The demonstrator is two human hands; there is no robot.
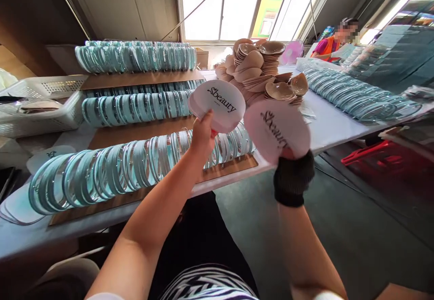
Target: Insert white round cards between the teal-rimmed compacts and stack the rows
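My left hand (202, 133), bare, is closed around a stack of white rounded cards (224, 103) printed with "beauty" lettering, its thumb pressed on the top face. To the right, my right hand (294, 173) wears a dark glove and grips the lower edge of a similar white printed card (280, 126), slightly blurred; whether it is more than one card I cannot tell. Both hands are raised above the front edge of the table. Below and left of my left hand runs a row of clear round cases with pale teal rims (111, 169), standing on edge on brown cardboard.
More cases (139, 58) stand in rows behind. Beige moulded cups (252, 67) are piled at the back, with flat-lying clear cases (349, 92) to their right. White baskets (44, 105) stand left. A person in an orange vest (330, 49) is at back right, near a red crate (389, 164).
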